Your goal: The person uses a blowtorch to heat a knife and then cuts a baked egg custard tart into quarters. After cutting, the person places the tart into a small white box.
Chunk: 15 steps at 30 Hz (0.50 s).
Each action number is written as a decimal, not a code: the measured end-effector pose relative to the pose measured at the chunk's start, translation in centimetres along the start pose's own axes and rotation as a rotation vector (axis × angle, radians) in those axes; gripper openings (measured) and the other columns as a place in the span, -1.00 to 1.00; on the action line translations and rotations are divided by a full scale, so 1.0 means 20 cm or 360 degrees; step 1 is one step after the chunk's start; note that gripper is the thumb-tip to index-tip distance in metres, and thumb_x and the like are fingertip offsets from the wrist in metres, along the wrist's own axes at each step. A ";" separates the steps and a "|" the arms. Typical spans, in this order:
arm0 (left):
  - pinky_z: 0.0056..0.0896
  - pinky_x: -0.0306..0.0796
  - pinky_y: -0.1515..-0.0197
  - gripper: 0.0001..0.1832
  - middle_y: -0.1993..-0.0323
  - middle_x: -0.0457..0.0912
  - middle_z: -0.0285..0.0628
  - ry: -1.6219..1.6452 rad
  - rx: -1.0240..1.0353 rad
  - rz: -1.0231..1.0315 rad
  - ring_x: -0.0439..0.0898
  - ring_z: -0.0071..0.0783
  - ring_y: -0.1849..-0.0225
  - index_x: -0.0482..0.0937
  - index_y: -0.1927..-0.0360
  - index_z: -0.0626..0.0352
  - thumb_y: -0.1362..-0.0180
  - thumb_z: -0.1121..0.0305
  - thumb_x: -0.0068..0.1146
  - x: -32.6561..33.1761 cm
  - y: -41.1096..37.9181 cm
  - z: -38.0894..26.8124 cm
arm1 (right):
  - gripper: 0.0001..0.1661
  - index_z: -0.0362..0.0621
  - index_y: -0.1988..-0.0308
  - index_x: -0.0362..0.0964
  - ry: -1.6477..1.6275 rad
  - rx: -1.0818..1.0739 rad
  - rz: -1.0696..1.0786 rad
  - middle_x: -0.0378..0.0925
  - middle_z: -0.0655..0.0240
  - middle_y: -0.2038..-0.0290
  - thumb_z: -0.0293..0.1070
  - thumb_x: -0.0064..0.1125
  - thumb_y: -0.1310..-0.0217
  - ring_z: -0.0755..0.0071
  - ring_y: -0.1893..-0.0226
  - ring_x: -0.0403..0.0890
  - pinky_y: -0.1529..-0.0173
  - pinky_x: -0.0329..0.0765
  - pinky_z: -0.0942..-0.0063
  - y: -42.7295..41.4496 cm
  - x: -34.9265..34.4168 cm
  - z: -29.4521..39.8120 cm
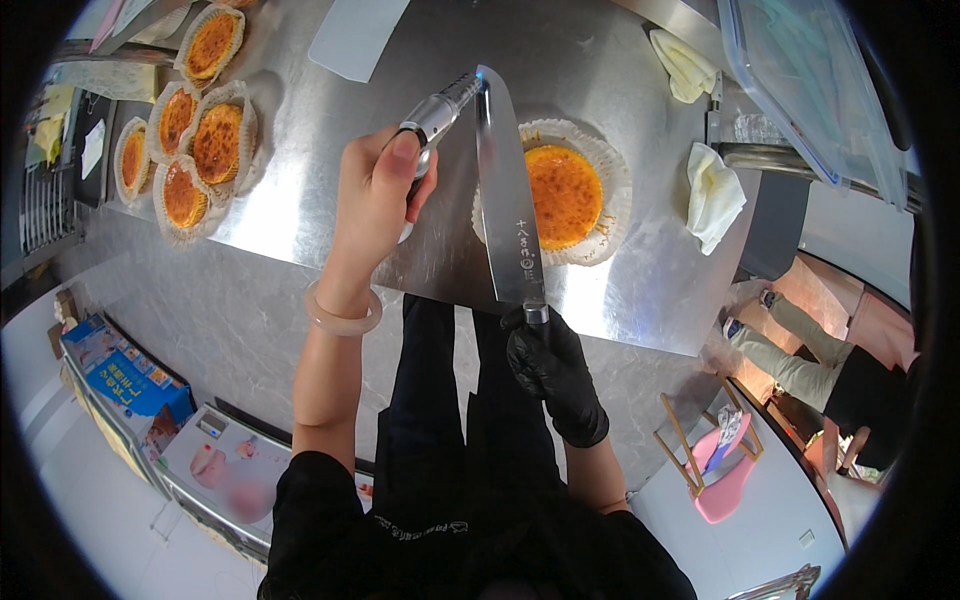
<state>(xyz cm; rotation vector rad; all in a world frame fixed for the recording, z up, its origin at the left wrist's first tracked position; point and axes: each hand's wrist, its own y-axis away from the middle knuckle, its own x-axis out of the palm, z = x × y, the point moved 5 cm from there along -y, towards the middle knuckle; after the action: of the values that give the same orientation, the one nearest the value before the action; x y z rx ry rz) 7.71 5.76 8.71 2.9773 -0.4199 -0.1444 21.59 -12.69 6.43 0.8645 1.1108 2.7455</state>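
My left hand [386,176], bare, grips a handheld butane torch [439,112] whose nozzle points at the tip of a large knife [506,180]; a small blue flame shows there. My right hand [559,375], in a black glove, holds the knife by its dark handle, with the blade pointing away from me. Beneath and to the right of the blade, a round browned cake [564,196] lies on opened pleated baking paper [616,176]. The blade hides part of the paper and the cake's left edge. Several smaller-looking browned cakes [217,142] in paper stand at the table's left.
The steel table [337,240] has a pale rectangular sheet [356,34] at its far side. Two yellowish cloths [712,195] lie at the right, near a clear plastic container [795,82]. A pink chair [724,487] and another person [825,367] are beyond the table's right side.
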 end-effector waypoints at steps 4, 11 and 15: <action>-0.61 0.03 0.72 -0.38 0.88 0.23 -0.40 -0.0001 0.0001 0.0006 0.18 -0.70 0.80 0.30 0.76 0.20 -0.14 -0.15 -0.21 0.00 0.01 0.01 | -0.83 -0.21 0.17 0.31 0.0008 -0.0003 -0.0006 0.19 0.56 0.66 -0.42 -0.09 -0.23 0.78 0.74 0.14 0.68 0.06 0.76 0.00 0.00 0.00; -0.61 0.02 0.71 -0.34 0.88 0.22 -0.41 0.0014 -0.0046 0.0022 0.18 -0.70 0.79 0.30 0.76 0.20 -0.12 -0.22 -0.20 0.02 0.04 0.01 | -0.83 -0.21 0.17 0.30 0.0008 -0.0029 0.0007 0.18 0.57 0.66 -0.41 -0.08 -0.23 0.78 0.74 0.14 0.68 0.07 0.76 0.00 0.00 0.02; -0.62 0.02 0.71 -0.34 0.87 0.22 -0.41 -0.0004 -0.0013 0.0060 0.18 -0.70 0.79 0.29 0.76 0.20 -0.12 -0.23 -0.20 0.03 0.05 0.00 | -0.82 -0.21 0.16 0.30 0.0039 -0.0038 -0.0024 0.17 0.57 0.66 -0.39 -0.08 -0.24 0.78 0.74 0.13 0.69 0.07 0.76 -0.01 0.00 0.02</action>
<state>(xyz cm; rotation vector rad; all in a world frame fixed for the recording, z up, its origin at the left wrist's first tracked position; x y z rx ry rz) 7.92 4.64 8.80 2.9597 -0.4741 -0.1461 21.79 -12.40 6.51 0.8188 1.0815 2.7586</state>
